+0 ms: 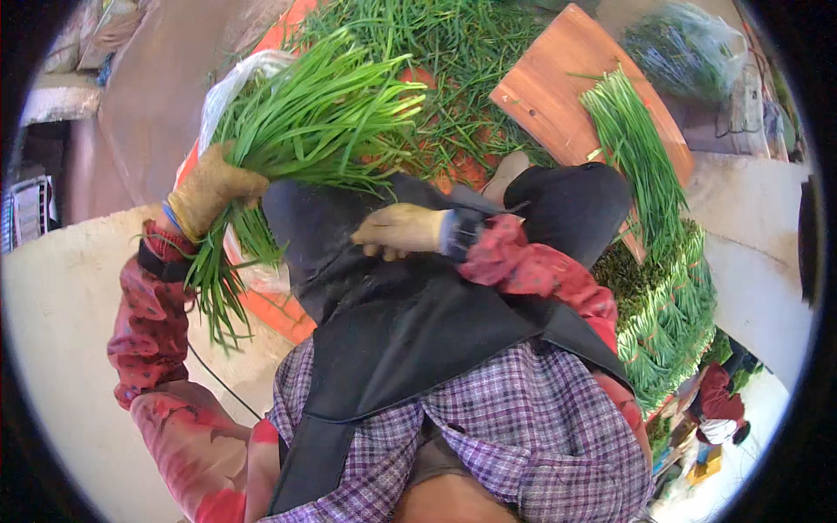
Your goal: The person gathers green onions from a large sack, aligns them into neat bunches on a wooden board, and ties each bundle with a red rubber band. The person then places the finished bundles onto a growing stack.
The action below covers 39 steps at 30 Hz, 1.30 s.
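Observation:
My left hand [219,193], in a yellowish work glove, grips a large bunch of long green leaves like garlic chives [314,124]. The leaves fan out to the upper right, and their other ends hang below the fist. Over the black apron [405,314] on my lap is my gloved right hand [402,232], slightly blurred. Its fingers curl under, so I cannot tell whether they are closed, and no held thing shows. A second neat bunch of chives [637,144] lies across a wooden board [556,85] at the upper right, pale stem ends together.
Loose green leaves [444,39] cover an orange surface [458,173] ahead of me. A white plastic bag [222,91] stands behind the held bunch. Tied chive bundles [673,320] are stacked at my right. A filled clear bag [686,49] lies beyond the board. Another person [719,399] is at the lower right.

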### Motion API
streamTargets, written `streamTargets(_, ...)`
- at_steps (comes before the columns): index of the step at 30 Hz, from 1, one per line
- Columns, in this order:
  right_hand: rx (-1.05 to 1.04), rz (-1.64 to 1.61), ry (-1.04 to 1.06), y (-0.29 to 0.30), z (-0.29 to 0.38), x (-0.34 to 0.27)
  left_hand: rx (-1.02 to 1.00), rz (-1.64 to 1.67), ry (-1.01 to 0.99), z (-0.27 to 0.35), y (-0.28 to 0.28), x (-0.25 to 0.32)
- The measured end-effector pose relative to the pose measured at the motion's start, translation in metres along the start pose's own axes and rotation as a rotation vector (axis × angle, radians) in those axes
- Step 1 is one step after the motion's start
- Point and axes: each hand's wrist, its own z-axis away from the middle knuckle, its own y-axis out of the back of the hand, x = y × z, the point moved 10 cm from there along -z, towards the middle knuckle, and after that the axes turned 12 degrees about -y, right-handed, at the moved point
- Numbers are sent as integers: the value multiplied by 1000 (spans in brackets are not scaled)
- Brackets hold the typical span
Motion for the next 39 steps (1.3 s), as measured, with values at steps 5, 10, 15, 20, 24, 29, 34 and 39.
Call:
streamTargets(5, -76, -791, 113, 44, -74, -32, 140, -692, -442, -11, -1, 72)
streamTargets(10, -415, -1287, 520, 74, -81, -43, 156, -1285, -544, 43, -64, 31)
streamTargets(15, -639, -1323, 700, 57, -47, -42, 214, -1020, -436, 105, -115, -50)
streamTargets(20, -864, -1315, 755, 45, -23, -56, -201, -695, -29, 147, -154, -117)
streamTargets(24, -977, -1327, 695, 40, -10, -70, 77, -298, -360, 118, -74, -60)
streamTargets(29, -1017, -1207, 706, 32, 16, -95, 157, 622, -343, 13, -93, -57)
streamTargets(34, -739, -1021, 648, 36, -4, -85, -357, 1038, 2, 20, -206, -51)
streamTargets(39, 290, -686, 258, 144, -8, 7, -167, 1113, 220, 52, -189, -63)
